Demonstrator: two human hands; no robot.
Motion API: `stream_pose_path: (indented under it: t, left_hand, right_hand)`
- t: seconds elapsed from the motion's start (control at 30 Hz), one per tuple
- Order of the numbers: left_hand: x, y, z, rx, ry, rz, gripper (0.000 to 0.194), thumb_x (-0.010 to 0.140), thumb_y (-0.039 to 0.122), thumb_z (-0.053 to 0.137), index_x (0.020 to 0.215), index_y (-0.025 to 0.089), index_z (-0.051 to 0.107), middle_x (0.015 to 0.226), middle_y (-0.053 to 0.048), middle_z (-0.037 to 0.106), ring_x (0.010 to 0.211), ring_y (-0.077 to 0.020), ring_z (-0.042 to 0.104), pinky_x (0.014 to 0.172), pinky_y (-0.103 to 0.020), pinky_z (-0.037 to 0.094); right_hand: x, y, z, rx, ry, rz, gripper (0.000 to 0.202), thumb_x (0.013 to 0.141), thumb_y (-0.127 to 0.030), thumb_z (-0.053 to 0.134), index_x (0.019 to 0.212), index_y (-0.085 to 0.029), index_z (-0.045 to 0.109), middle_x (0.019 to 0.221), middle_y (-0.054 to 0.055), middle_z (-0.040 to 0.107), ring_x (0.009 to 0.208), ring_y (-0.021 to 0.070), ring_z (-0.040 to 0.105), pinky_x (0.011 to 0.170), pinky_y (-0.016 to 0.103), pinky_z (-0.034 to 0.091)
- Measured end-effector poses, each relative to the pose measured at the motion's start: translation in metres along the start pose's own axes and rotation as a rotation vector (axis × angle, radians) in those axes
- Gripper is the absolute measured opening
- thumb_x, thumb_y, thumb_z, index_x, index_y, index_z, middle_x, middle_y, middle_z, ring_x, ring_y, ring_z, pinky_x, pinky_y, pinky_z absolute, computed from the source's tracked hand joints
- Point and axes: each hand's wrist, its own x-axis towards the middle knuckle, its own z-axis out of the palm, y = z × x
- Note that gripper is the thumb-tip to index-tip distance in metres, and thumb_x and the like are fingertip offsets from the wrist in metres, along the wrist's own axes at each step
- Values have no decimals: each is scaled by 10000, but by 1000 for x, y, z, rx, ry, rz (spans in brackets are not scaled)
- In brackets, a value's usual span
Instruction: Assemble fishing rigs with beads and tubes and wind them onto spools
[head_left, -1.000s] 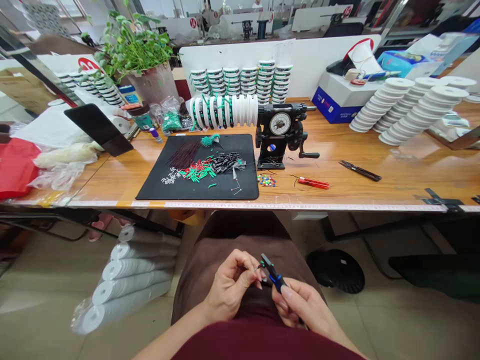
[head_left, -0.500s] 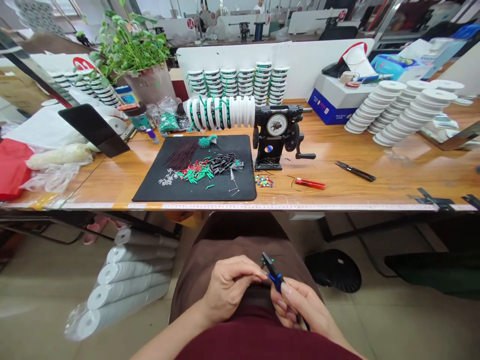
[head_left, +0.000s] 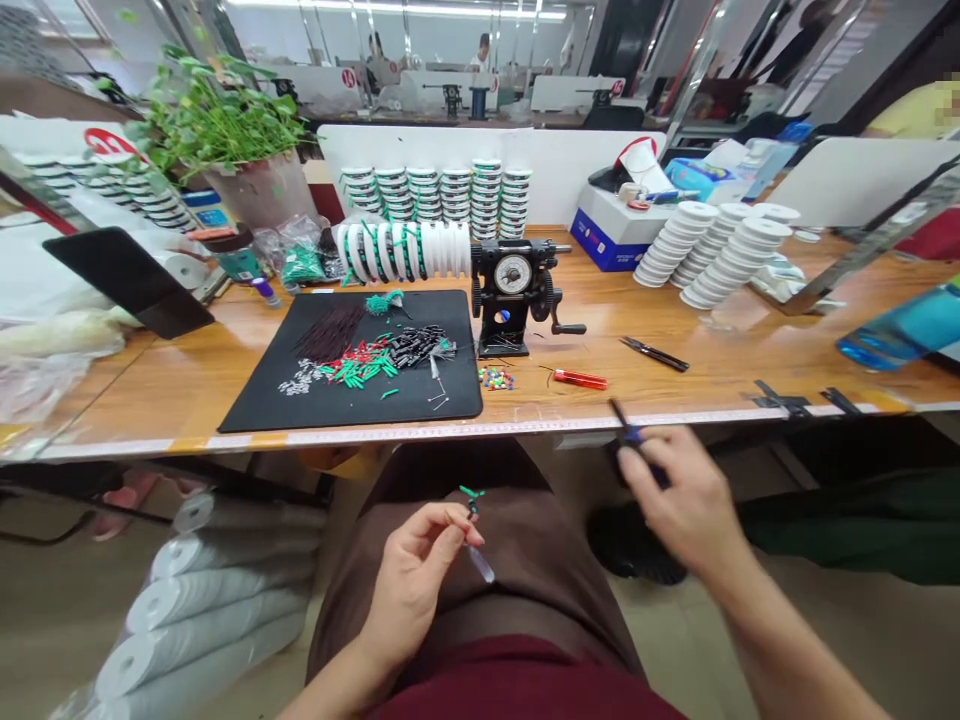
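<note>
Above my lap, my left hand (head_left: 420, 560) pinches a small assembly (head_left: 472, 500) with green tips and a dark body; a pale clear piece (head_left: 481, 565) hangs below the fingertips. My right hand (head_left: 679, 490) is off to the right, just below the table edge, closed around blue-handled pliers (head_left: 630, 432) whose dark tip points up and left. On the table, a black mat (head_left: 262, 385) carries green and red sleeves (head_left: 364, 362), black parts (head_left: 420, 345), dark wires (head_left: 330, 332) and small silver pieces (head_left: 298, 378).
A hand-cranked winder (head_left: 514, 295) holding white spools (head_left: 442, 250) stands behind the mat. Tweezers (head_left: 654, 354), a red tube (head_left: 580, 380) and colored beads (head_left: 496, 378) lie on the table. A blue bottle (head_left: 900, 330) is at the far right.
My right hand has moved up and right with the pliers, away from my left hand. My left hand still holds the small assembly, and the pale piece now shows. The camera view has shifted right.
</note>
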Motion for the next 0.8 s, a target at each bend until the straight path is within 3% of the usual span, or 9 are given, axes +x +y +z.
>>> stream_pose_path:
  t: [0.13,0.23,0.33,0.4,0.47,0.53,0.57,0.67,0.8]
  left_hand:
    - [1,0,3,-357,42,-222,214,779,346,761,809,163,654,732,-30,616,898,-140,623,778,-194,461]
    - [1,1,3,-412,38,-255,214,768,316,774,804,147,649,732,-29,609,824,-111,595,697,-173,437]
    - [1,2,3,-401,21,-257,234,767,327,776,810,137,644,734,-31,609,743,-84,541,629,-162,399]
    - [1,2,4,-380,1,-267,260,767,348,775,811,133,635,725,-30,607,691,-70,505,597,-159,370]
    - [1,3,6,-355,-30,-271,284,768,368,772,807,129,625,708,-26,602,635,-56,459,568,-158,336]
    - [1,3,8,-332,-49,-272,290,779,374,763,806,124,618,700,-21,599,594,-42,415,549,-157,309]
    - [1,3,8,-324,-54,-275,286,787,369,757,811,120,618,698,-18,598,571,-33,393,538,-156,296]
    - [1,1,8,-325,-53,-319,270,799,344,749,846,113,618,701,-18,599,548,-24,391,508,-156,265]
    - [0,-1,7,-384,-47,-384,271,789,301,763,888,114,593,723,-28,619,579,-32,449,528,-151,299]
  right_hand:
    - [47,78,-2,-470,127,-144,342,951,-406,459,682,-196,474,771,105,484,766,254,455,751,382,392]
    - [62,95,3,-546,102,-156,397,952,-472,441,670,-194,472,763,127,482,774,277,465,723,402,391]
    - [54,61,7,-453,155,-125,367,960,-472,474,768,-168,545,900,168,551,913,322,512,810,453,403]
    - [39,20,12,-117,82,-144,230,968,-353,505,841,-173,571,927,123,604,956,274,556,901,432,415]
    - [22,-24,21,288,-226,-119,140,968,-291,514,973,-181,601,1041,100,627,1001,220,588,919,369,451]
    - [6,-59,32,578,-589,-22,217,957,-249,519,1155,-187,583,1168,90,607,1096,199,575,967,339,450]
    - [0,-72,37,703,-689,20,266,940,-235,542,1200,-186,568,1182,85,605,1098,192,575,970,325,451]
    - [-10,-88,50,848,-746,157,175,931,-259,577,1063,-156,625,1013,56,652,937,165,608,862,271,468]
    - [-10,-78,54,846,-778,254,244,951,-353,575,894,-133,664,862,47,658,805,153,586,761,254,446]
